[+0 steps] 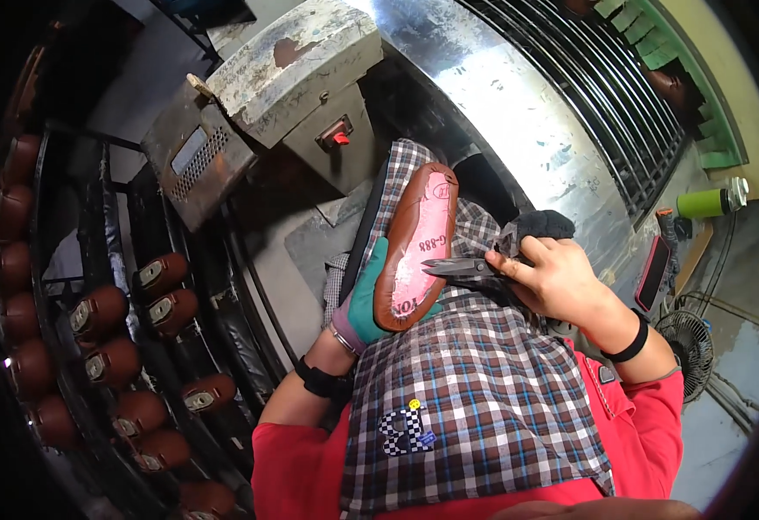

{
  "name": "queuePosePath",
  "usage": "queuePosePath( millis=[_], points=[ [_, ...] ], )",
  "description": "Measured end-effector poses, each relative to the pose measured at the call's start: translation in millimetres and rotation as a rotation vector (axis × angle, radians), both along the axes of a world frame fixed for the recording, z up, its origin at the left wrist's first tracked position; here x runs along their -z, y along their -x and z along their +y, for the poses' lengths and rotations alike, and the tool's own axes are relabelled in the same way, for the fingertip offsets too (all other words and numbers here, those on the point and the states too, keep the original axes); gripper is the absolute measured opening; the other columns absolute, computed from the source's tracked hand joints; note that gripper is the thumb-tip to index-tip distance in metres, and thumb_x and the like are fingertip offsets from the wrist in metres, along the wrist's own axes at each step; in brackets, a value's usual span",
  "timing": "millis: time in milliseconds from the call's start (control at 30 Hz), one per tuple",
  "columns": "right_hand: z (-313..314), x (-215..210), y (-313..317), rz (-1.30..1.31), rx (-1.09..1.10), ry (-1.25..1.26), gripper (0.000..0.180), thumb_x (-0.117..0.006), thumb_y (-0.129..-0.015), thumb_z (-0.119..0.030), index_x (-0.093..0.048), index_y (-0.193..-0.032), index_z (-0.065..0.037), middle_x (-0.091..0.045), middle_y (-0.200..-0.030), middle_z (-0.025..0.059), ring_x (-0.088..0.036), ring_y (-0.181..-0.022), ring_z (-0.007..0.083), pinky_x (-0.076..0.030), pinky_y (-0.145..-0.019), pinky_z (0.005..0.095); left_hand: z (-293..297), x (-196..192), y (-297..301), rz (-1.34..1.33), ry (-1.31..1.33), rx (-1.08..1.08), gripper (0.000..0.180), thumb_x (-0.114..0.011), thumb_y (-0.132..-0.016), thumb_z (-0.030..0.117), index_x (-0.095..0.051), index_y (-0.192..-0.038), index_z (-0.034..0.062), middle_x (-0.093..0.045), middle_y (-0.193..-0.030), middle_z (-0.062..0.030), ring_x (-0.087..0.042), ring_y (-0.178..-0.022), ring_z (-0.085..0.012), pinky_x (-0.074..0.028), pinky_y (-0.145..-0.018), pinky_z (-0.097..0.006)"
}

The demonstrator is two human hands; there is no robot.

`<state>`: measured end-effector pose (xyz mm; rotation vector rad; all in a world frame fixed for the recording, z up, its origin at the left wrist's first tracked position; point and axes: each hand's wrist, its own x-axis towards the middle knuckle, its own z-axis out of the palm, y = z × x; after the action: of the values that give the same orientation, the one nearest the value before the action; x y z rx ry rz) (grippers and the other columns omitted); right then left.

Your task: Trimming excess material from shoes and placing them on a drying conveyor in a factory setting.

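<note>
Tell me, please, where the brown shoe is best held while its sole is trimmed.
Probably around the heel end of the brown shoe, from beneath, as the gloved left hand does: the sole faces up, leaving its edge free for the scissors in the right hand.

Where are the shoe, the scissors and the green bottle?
shoe [414,247]: head view, middle of the upturned sole.
scissors [453,267]: head view, on the blades.
green bottle [702,204]: head view, on its green body.

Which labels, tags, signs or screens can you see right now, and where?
Sole marking: pink and brown patch with stamped print, on the shoe sole held by the left hand.
Tags: small pale rectangles on brown shoes racked at left.
Phone: red-edged, screen dark, at right.
</note>
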<state>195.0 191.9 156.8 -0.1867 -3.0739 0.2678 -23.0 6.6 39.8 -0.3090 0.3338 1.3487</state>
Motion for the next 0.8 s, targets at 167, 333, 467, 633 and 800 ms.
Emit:
queuePosePath(
  millis=[167, 333, 467, 633, 800],
  points=[
    [1.3, -15.9, 11.1, -0.138, -0.123, -0.173, 0.046, -0.071, -0.075, -0.020, -0.066, -0.121, -0.020, -0.051, -0.080, 0.0046, -0.060, -0.066, 0.0206, -0.048, -0.056, 0.0337, 1.7, 1.1, -1.5, 0.334, -0.074, 0.076, 0.063, -0.047, -0.098, 0.053, -0.040, -0.145, 0.0105, -0.054, -0.137, -0.0112, -0.057, -0.119, -0.0244, -0.046, -0.104, -0.043],
    [6.4, 13.3, 16.0, -0.162, 0.053, 0.282, 0.054, -0.072, -0.073, -0.012, -0.063, -0.127, -0.017, -0.055, -0.077, 0.0048, -0.059, -0.067, 0.0219, -0.050, -0.061, 0.0353, 1.8, 4.3, 7.8, 0.342, -0.127, 0.042, 0.063, -0.046, -0.099, 0.052, -0.039, -0.145, 0.0103, -0.054, -0.137, -0.0111, -0.057, -0.119, -0.0244, -0.046, -0.104, -0.041],
    [-24.8, 80.7, 14.0, -0.015, 0.354, 1.193, 0.051, -0.072, -0.080, -0.008, -0.060, -0.130, -0.008, -0.061, -0.081, 0.0074, -0.060, -0.075, 0.0138, -0.050, -0.068, 0.0276, -0.3, 5.2, -0.6, 0.025, -0.075, -0.038, 0.062, -0.041, -0.101, 0.051, -0.037, -0.146, 0.0098, -0.052, -0.139, -0.0127, -0.056, -0.122, -0.0238, -0.046, -0.105, -0.041],
    [-18.0, 27.8, 22.8, -0.032, 0.071, 0.287, 0.055, -0.075, -0.071, -0.019, -0.064, -0.124, -0.016, -0.048, -0.074, 0.0071, -0.057, -0.064, 0.0257, -0.049, -0.057, 0.0369, -2.0, 6.5, 7.5, -0.073, -0.095, -0.034, 0.064, -0.040, -0.100, 0.055, -0.036, -0.147, 0.0123, -0.052, -0.139, -0.0137, -0.055, -0.123, -0.0273, -0.045, -0.104, -0.048],
    [-20.5, 6.2, 16.7, -0.042, -0.034, 0.042, 0.053, -0.072, -0.073, -0.019, -0.063, -0.126, -0.019, -0.049, -0.078, 0.0050, -0.058, -0.064, 0.0216, -0.049, -0.054, 0.0345, -1.6, 2.7, 5.0, -0.092, -0.191, -0.074, 0.064, -0.041, -0.100, 0.054, -0.036, -0.147, 0.0119, -0.051, -0.139, -0.0128, -0.055, -0.123, -0.0275, -0.046, -0.104, -0.048]
  ],
)
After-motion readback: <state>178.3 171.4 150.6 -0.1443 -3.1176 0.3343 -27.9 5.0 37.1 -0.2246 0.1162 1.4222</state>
